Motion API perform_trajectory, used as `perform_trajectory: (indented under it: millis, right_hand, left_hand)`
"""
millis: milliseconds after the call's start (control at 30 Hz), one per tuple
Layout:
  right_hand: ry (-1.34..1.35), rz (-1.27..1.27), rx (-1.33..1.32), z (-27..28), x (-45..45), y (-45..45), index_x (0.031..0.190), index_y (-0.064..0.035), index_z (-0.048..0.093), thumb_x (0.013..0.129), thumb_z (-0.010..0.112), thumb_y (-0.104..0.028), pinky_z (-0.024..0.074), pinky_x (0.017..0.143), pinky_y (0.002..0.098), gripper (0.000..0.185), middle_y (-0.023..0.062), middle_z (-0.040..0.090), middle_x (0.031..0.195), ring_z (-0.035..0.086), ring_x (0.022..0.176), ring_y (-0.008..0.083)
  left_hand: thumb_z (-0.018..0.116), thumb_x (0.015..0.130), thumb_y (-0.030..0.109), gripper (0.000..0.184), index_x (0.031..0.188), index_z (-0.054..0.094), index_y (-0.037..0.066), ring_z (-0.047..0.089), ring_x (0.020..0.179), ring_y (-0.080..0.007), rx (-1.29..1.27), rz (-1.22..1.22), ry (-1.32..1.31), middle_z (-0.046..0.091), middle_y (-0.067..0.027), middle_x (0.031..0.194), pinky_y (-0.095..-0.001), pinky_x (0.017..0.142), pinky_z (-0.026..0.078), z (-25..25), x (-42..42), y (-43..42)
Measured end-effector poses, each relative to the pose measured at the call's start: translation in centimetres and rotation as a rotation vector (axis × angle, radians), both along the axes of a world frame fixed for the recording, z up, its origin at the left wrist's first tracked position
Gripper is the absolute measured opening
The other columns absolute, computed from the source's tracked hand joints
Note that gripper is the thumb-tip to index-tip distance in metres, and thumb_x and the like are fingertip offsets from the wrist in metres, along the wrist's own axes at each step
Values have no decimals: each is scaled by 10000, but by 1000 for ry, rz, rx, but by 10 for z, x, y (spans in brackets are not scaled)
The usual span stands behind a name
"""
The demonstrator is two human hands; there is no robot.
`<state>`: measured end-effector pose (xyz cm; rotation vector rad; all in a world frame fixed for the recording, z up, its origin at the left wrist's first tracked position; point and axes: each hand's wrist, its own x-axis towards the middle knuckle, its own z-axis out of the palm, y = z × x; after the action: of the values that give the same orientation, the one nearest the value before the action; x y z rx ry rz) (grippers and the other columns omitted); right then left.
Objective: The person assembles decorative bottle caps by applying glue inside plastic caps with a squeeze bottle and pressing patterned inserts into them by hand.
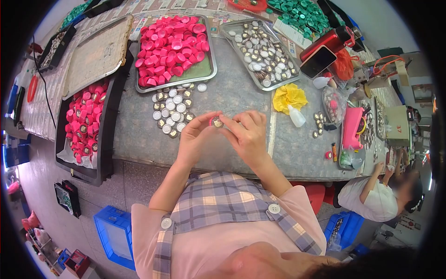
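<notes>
Between the fingertips of both hands is a small pink ribbed cap with a dark and gold round piece showing in its opening. My left hand grips it from the left side. The fingers of my right hand pinch at its right edge. Just left of the hands lies a loose pile of round discs, some with white faces up and others dark and gold. Behind them stands a metal tray heaped with pink caps.
A second metal tray holds many discs. At left, a black crate contains pink caps with inserts. To the right are a yellow cloth, a white bottle and a phone. Another person sits at far right.
</notes>
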<state>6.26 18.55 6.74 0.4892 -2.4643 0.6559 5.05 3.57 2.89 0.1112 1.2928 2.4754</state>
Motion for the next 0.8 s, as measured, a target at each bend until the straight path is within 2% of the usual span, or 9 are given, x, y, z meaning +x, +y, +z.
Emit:
perform_trajectory:
  millis: [200, 267, 300, 367, 400, 467, 700, 767, 800]
  right_hand:
    - [-30, 27, -63, -6, 0, 2, 887, -104, 616, 612, 690, -221, 320, 695, 337, 308, -14, 496, 732, 463, 757, 171]
    - [-215, 48, -350, -9, -3, 1, 956, -74, 596, 628, 691, -204, 361, 745, 344, 365, 25, 536, 798, 501, 816, 201]
    - [-215, 46, -350, -10, -5, 1, 956, -74, 596, 628, 691, -204, 361, 745, 344, 365, 25, 536, 798, 501, 816, 201]
    - [-462, 204, -643, -14, -8, 1, 1011, -41, 567, 668, 679, -159, 421, 747, 310, 379, 58, 580, 856, 552, 818, 190]
    - [-461, 204, -643, -16, -8, 0, 1011, -41, 567, 668, 679, -159, 421, 747, 310, 379, 58, 580, 856, 552, 818, 190]
    - [-739, 225, -892, -22, -8, -1, 1019, -24, 559, 713, 645, -117, 458, 694, 257, 331, 62, 606, 865, 580, 760, 137]
    - [-829, 209, -1157, -58, -18, -6, 1016, 4, 547, 777, 593, -108, 466, 676, 223, 268, 48, 605, 861, 577, 754, 105]
    - [-968, 219, -1407, -54, -19, -2, 1020, 8, 539, 796, 566, -81, 476, 678, 226, 242, 54, 594, 888, 570, 771, 106]
    - [-974, 232, -1401, -58, -19, 1, 1020, 8, 539, 796, 566, -81, 476, 678, 226, 242, 54, 594, 888, 570, 771, 106]
  left_hand:
    - [508, 793, -19, 293, 1086, 508, -15, 529, 947, -116, -94, 22, 43, 552, -96, 1078, -249, 806, 428, 4, 2, -1]
    - [506, 800, 1, 286, 1086, 510, -10, 536, 918, -104, -54, 10, -26, 568, -83, 1047, -238, 790, 428, 2, 4, -2]
    - [506, 800, 1, 286, 1086, 510, -10, 536, 918, -104, -54, 8, -26, 568, -83, 1047, -238, 790, 428, 2, 4, -1]
    - [505, 809, 26, 281, 1088, 513, -2, 542, 888, -94, -25, 11, -38, 580, -65, 1009, -227, 769, 431, 3, 3, 0]
    - [505, 809, 26, 281, 1088, 513, -2, 542, 888, -94, -25, 10, -37, 580, -65, 1009, -227, 769, 431, 2, 3, 0]
    - [508, 815, 51, 283, 1094, 514, 4, 551, 845, -86, -33, 7, -54, 583, -48, 977, -214, 736, 440, -4, 2, 1]
    - [483, 828, 60, 272, 1095, 524, 30, 560, 789, -80, -130, 52, -85, 586, -20, 912, -197, 672, 456, -13, -7, 11]
    - [452, 857, 62, 257, 1099, 512, -2, 546, 861, -106, -249, 1, 32, 568, -61, 991, -232, 757, 456, -21, -9, 14]
    - [452, 857, 62, 257, 1099, 512, -2, 546, 861, -106, -250, 15, 34, 568, -61, 991, -232, 757, 456, -25, -10, 16]
